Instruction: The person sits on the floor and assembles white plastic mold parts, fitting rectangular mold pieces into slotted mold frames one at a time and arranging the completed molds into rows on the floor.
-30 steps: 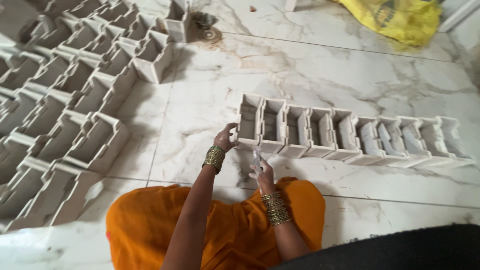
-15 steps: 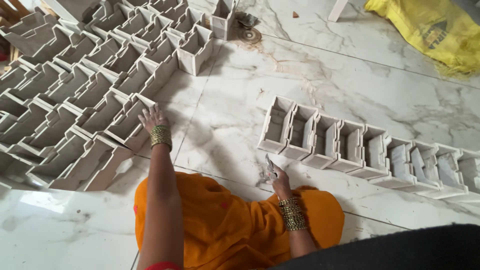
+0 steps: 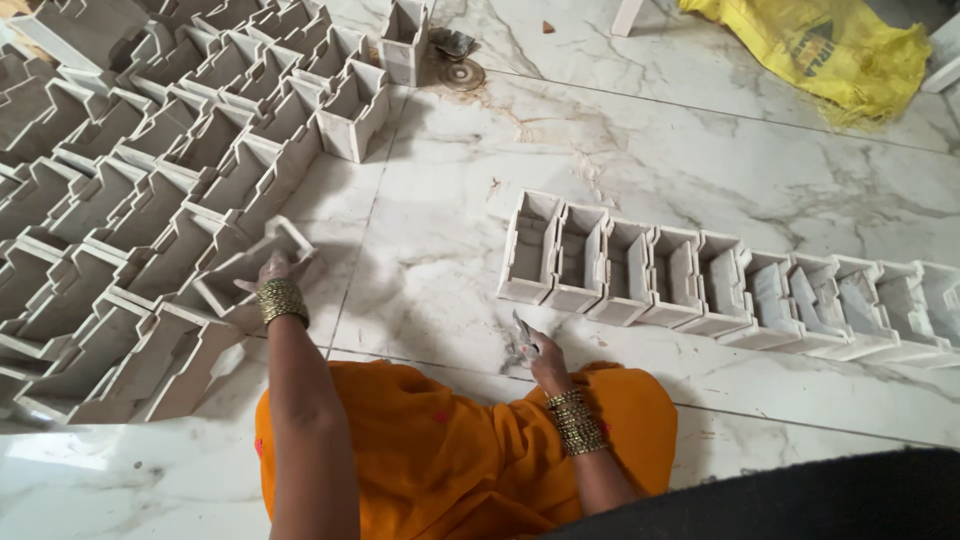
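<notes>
Seated person on a marble floor (image 3: 640, 150), viewed from above. The left hand (image 3: 272, 272), wrist ringed with gold bangles, is closed on a white open-topped box frame (image 3: 250, 265) tilted at the edge of a large cluster of like frames (image 3: 130, 190). The right hand (image 3: 545, 362) is closed around a small grey tool (image 3: 525, 332), resting on the floor just before a row of frames (image 3: 720, 285) set side by side. An orange garment (image 3: 450, 450) covers the lap; a yellow sack (image 3: 830, 45) lies at upper right.
</notes>
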Demonstrator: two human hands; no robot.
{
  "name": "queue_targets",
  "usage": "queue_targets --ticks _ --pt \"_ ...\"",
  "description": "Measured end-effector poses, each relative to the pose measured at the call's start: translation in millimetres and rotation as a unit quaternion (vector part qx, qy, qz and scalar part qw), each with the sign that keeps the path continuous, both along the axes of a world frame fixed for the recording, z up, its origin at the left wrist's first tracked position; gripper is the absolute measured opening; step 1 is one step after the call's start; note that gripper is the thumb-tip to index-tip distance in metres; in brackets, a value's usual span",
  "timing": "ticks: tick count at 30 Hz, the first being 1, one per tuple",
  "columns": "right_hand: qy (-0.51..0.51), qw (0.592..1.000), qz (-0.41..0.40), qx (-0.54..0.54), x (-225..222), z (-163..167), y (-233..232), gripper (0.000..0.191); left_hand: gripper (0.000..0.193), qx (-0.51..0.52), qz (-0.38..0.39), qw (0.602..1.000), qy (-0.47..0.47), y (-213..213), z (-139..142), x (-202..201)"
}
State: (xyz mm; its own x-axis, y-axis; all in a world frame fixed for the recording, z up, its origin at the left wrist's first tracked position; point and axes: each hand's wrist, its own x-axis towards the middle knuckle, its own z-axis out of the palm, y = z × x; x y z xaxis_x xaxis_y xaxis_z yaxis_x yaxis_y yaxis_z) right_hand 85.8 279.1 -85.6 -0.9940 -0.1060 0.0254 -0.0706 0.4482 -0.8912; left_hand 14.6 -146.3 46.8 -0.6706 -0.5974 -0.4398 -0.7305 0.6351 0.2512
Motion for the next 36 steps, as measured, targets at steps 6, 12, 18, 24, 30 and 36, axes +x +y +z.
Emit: queue_targets --ticks 6,12,18,24,30,36 --pt "-0.101 0.994 -0.016 -0.049 3.4 8.5 -2.8 0.042 0.078 0.024 -0.183 0.978 -0.097 23.4 6.5 0.2" --pt "-0.087 0.993 -0.025 -0.073 4.7 21.1 -4.4 0.043 0.067 0.109 -0.137 0.983 -0.049 68.4 -10.8 -12.7" --pt "0.117 0.992 -0.003 0.042 4.9 39.2 -10.3 0.042 0.045 0.029 -0.122 0.983 0.134 118.8 -29.5 5.5" --pt "-0.038 0.998 -0.043 -0.021 9.4 49.0 -8.6 0.042 0.044 0.005 -0.208 0.933 0.293 135.3 -21.7 0.3" --pt "-0.031 0.997 -0.065 -0.012 11.1 51.2 -12.6 0.036 0.052 0.246 -0.235 0.852 0.398 140.5 -18.3 7.0" --pt "0.280 0.955 -0.031 0.090 27.5 59.2 -11.6 0.044 0.063 0.214 -0.224 0.901 0.303 160.2 -27.7 8.5"
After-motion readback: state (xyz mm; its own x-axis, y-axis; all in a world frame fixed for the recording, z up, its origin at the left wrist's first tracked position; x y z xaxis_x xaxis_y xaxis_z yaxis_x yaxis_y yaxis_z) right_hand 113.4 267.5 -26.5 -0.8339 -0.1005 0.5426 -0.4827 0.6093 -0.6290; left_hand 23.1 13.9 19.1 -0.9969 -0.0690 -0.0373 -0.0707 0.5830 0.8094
